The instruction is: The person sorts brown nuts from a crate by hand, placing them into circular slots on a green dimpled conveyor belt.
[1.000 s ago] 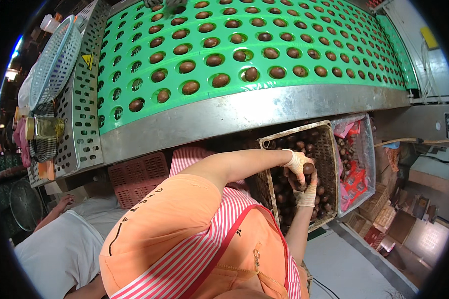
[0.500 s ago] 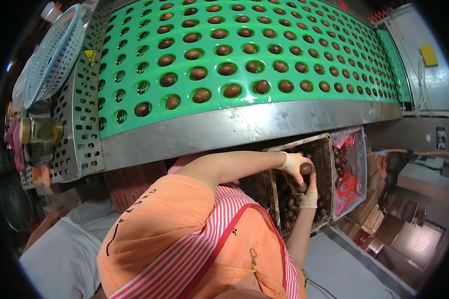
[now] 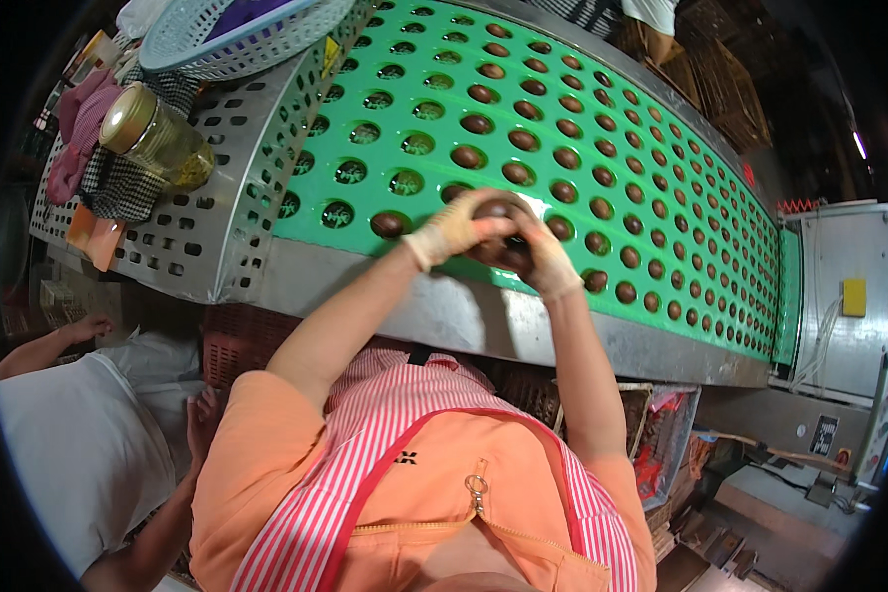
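My left hand (image 3: 449,232) and my right hand (image 3: 543,257), both in pale fingertip-less or stained gloves, are cupped together around several brown eggs (image 3: 503,252), fingers curled. They are over the near rows of a green perforated conveyor (image 3: 335,237). Many of its oval pockets hold brown eggs (image 3: 518,173); those at the left are without eggs. The conveyor's steel front rim (image 3: 464,316) runs just below my hands. Part of what I hold is hidden by my fingers and blurred.
A blue basket (image 3: 207,54), glass jar (image 3: 158,138) and cloths (image 3: 79,138) are on a perforated steel shelf at the left. Crates (image 3: 661,434) sit below the conveyor, a steel machine (image 3: 839,286) at the right. Another person (image 3: 89,454) is at lower left, another (image 3: 651,20) across the conveyor.
My hands have come up out of the crate below, carrying eggs, to above the conveyor's left-middle. The view has turned, showing the conveyor more diagonally.
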The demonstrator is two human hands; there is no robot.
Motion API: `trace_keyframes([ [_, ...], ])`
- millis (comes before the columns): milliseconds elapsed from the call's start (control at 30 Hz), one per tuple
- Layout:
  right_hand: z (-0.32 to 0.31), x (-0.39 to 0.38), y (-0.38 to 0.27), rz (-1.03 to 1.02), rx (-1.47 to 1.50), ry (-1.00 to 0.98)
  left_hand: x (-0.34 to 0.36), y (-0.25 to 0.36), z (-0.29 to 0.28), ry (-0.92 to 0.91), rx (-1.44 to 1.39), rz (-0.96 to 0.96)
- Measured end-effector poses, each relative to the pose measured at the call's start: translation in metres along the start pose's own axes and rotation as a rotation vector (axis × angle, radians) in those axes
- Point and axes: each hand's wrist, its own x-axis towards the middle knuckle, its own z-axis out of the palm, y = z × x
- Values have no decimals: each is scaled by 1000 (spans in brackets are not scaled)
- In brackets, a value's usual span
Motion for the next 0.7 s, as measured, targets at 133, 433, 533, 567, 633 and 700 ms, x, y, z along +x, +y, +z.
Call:
trace_keyframes([
  [133, 60, 108, 23, 73, -47, -115, -29, -27, -112, 369, 62, 35],
  [433, 71, 232, 37, -21, -842, 217, -48, -13, -198, 645, 145, -330],
  [533, 47, 242, 6, -37, -1058, 180, -33, -10, -199, 730, 414, -278],
  [567, 50, 247, -6, -106, -1213, 229, -28, -13, -203, 772, 669, -164],
  [633, 52, 259, -23, -283, -1503, 281, -10, 0, -209, 786, 923, -154],
  [700, 55, 274, -40, -171, -1738, 195, 8, 23, -216, 601, 1112, -258],
])
